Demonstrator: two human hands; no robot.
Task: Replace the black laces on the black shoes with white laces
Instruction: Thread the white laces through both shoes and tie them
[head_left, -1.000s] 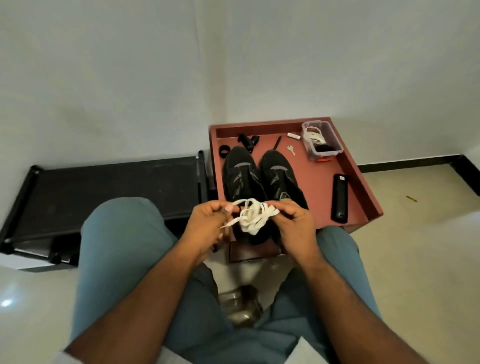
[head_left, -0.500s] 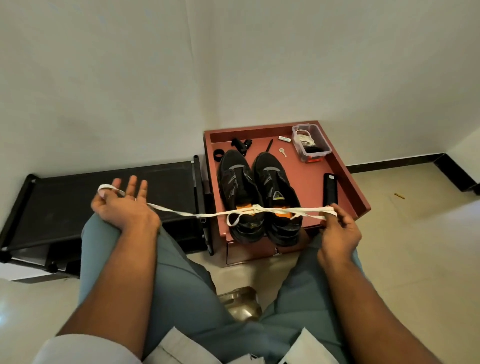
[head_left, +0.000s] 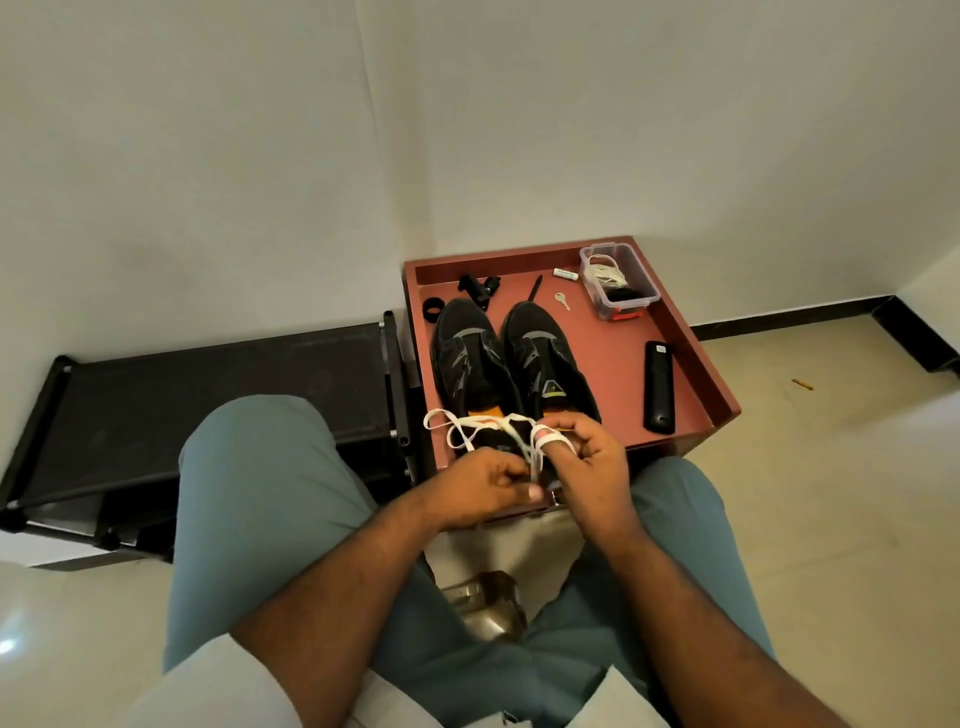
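Two black shoes stand side by side, toes away from me, on the red-brown table (head_left: 618, 358): the left shoe (head_left: 465, 358) and the right shoe (head_left: 545, 358). No laces show in their eyelets. Both hands meet over the shoes' heels. My left hand (head_left: 480, 486) pinches a white lace (head_left: 470, 428), which loops out to the left. My right hand (head_left: 587, 462) holds the same lace, wound round its forefinger. The heels are partly hidden behind my hands.
A clear plastic box (head_left: 618, 280) with white cord stands at the table's back right. A black remote (head_left: 658, 387) lies right of the shoes. A key (head_left: 561, 300), a small tube (head_left: 565, 274) and black bits (head_left: 478, 288) lie behind them. A black low rack (head_left: 208, 389) stands left.
A second ago both hands held the lace bunched. Half a second ago they stretched it wide apart. Now they have come back together over the shoes, with the lace in loose loops.
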